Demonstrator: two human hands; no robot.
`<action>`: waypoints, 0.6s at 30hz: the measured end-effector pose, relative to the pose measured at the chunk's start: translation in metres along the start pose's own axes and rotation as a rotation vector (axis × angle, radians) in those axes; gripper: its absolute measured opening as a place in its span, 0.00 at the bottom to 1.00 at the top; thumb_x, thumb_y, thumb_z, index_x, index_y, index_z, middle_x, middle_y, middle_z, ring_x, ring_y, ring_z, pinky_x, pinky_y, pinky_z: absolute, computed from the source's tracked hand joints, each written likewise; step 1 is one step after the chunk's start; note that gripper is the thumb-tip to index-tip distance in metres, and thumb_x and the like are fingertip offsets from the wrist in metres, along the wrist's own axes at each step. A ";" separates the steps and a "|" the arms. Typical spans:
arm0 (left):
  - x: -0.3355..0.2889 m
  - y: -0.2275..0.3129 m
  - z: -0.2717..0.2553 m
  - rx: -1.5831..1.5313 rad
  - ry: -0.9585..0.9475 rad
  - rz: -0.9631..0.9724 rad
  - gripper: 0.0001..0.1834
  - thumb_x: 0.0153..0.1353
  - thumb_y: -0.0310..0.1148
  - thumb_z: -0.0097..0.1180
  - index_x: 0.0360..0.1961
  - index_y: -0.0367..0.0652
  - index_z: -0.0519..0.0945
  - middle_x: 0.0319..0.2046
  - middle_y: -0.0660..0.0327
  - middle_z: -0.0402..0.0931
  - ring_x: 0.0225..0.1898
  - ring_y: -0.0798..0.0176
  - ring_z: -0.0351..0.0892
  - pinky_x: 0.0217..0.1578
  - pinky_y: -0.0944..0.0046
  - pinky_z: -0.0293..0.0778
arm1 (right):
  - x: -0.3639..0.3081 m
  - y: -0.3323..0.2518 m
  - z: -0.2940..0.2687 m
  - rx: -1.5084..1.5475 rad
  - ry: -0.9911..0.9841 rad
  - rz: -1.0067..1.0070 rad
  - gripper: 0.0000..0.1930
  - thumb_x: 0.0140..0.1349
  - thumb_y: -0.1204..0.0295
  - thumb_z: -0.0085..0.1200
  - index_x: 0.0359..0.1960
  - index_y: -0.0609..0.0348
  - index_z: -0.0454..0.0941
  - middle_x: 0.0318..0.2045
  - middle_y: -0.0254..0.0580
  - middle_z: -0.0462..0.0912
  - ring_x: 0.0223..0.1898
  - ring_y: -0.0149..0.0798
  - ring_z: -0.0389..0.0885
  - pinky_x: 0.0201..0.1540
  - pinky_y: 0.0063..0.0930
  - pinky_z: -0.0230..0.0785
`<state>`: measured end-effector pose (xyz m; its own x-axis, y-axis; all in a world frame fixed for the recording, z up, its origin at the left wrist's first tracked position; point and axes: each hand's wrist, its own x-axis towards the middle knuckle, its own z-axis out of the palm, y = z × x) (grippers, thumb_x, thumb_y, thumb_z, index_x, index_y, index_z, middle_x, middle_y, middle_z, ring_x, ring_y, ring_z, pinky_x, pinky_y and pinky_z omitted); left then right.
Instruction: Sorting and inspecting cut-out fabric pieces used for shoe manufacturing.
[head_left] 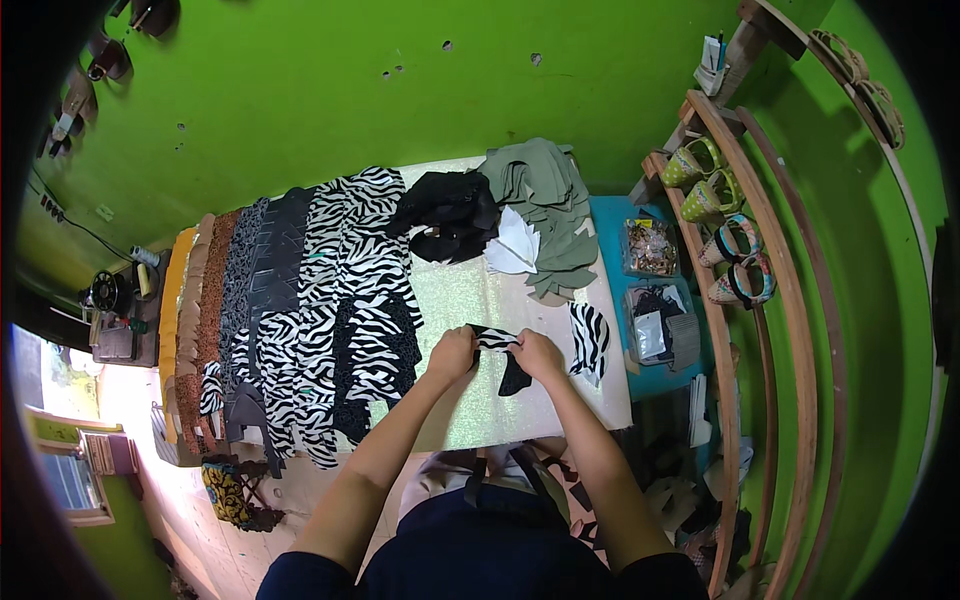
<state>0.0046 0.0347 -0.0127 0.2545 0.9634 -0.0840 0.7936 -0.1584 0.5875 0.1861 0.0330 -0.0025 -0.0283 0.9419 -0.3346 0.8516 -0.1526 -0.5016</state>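
Note:
Both my hands grip a small zebra-print fabric piece (496, 341) above the pale, shimmering tabletop (470, 412). At its left end are the closed fingers of my left hand (455, 352). The closed fingers of my right hand (538, 354) pinch the other end. A black flap (514, 377) hangs below the striped part, near my right hand; I cannot tell whether it is joined to it. Just right of that hand lies a flat zebra-print cut piece (589, 345). Rows of overlapping zebra-print pieces (375, 330) spread to the left.
Farther back lie a black cloth bundle (450, 205), white pieces (513, 242) and a grey-green stack (540, 190). Rows of grey, brown and yellow pieces (180, 320) cover the left end. A teal surface (607, 212) with plastic containers (650, 247) and a wooden shoe rack (745, 190) flank the right.

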 end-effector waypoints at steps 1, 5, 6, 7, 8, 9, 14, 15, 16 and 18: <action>0.000 0.000 0.000 -0.001 -0.002 -0.002 0.10 0.56 0.33 0.49 0.30 0.35 0.73 0.29 0.48 0.74 0.34 0.47 0.74 0.37 0.54 0.69 | 0.000 0.000 0.001 0.007 0.002 -0.003 0.14 0.51 0.62 0.55 0.31 0.61 0.74 0.28 0.49 0.79 0.32 0.49 0.78 0.35 0.38 0.68; 0.000 -0.002 0.001 0.029 0.029 0.030 0.08 0.55 0.32 0.49 0.30 0.37 0.71 0.30 0.49 0.73 0.35 0.47 0.71 0.37 0.53 0.69 | 0.000 -0.001 0.002 0.006 -0.010 -0.002 0.14 0.52 0.62 0.55 0.31 0.61 0.74 0.27 0.49 0.79 0.32 0.49 0.77 0.34 0.38 0.68; 0.000 -0.002 0.001 0.072 0.037 0.050 0.08 0.54 0.32 0.51 0.31 0.37 0.71 0.31 0.50 0.73 0.35 0.48 0.71 0.37 0.53 0.69 | 0.000 -0.001 0.002 -0.001 -0.008 -0.011 0.14 0.52 0.62 0.55 0.30 0.61 0.73 0.27 0.49 0.79 0.32 0.49 0.77 0.34 0.38 0.68; 0.000 -0.001 0.000 0.071 0.037 0.051 0.08 0.54 0.32 0.51 0.31 0.37 0.71 0.31 0.50 0.73 0.35 0.48 0.71 0.37 0.53 0.69 | -0.001 -0.002 0.001 -0.007 -0.006 -0.017 0.14 0.52 0.62 0.55 0.30 0.61 0.73 0.27 0.49 0.79 0.32 0.49 0.77 0.34 0.38 0.68; -0.001 -0.001 -0.001 0.134 0.075 0.086 0.09 0.52 0.32 0.52 0.31 0.38 0.71 0.33 0.51 0.72 0.37 0.49 0.70 0.38 0.54 0.69 | -0.002 -0.002 0.001 -0.007 -0.004 -0.015 0.14 0.52 0.62 0.55 0.30 0.61 0.73 0.27 0.49 0.79 0.32 0.49 0.77 0.34 0.38 0.68; -0.001 0.000 -0.002 0.197 0.114 0.122 0.10 0.51 0.31 0.53 0.32 0.38 0.71 0.36 0.52 0.71 0.38 0.50 0.69 0.39 0.55 0.68 | -0.003 -0.002 0.000 -0.003 0.004 -0.009 0.14 0.52 0.61 0.55 0.31 0.61 0.72 0.27 0.48 0.79 0.32 0.48 0.77 0.34 0.38 0.68; 0.005 -0.010 -0.004 0.226 0.212 0.339 0.11 0.49 0.31 0.54 0.32 0.38 0.71 0.40 0.53 0.67 0.41 0.52 0.67 0.42 0.59 0.67 | -0.008 -0.010 -0.004 0.027 -0.023 0.022 0.15 0.51 0.63 0.56 0.34 0.59 0.70 0.30 0.48 0.77 0.34 0.48 0.76 0.36 0.38 0.67; 0.006 -0.015 -0.004 0.207 0.250 0.440 0.11 0.49 0.31 0.54 0.33 0.38 0.70 0.41 0.53 0.66 0.41 0.52 0.67 0.42 0.60 0.67 | -0.010 -0.012 -0.003 0.004 0.040 -0.023 0.17 0.51 0.63 0.58 0.37 0.58 0.69 0.33 0.48 0.75 0.38 0.49 0.75 0.39 0.38 0.67; 0.007 -0.013 -0.004 0.204 0.248 0.445 0.11 0.49 0.31 0.54 0.33 0.38 0.70 0.41 0.53 0.66 0.41 0.52 0.67 0.42 0.60 0.67 | -0.011 -0.010 -0.003 -0.019 0.107 -0.060 0.19 0.50 0.64 0.59 0.40 0.57 0.67 0.37 0.49 0.73 0.41 0.49 0.73 0.42 0.38 0.66; 0.009 -0.009 -0.005 0.185 0.100 0.358 0.12 0.50 0.30 0.53 0.34 0.37 0.70 0.42 0.52 0.66 0.43 0.50 0.68 0.43 0.60 0.68 | -0.012 -0.007 -0.003 -0.021 0.181 -0.076 0.21 0.47 0.65 0.61 0.41 0.57 0.67 0.38 0.48 0.71 0.44 0.49 0.70 0.45 0.37 0.64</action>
<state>-0.0031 0.0460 -0.0148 0.4846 0.8553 0.1831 0.7532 -0.5145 0.4099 0.1819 0.0234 0.0072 0.0003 0.9892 -0.1467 0.8612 -0.0748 -0.5027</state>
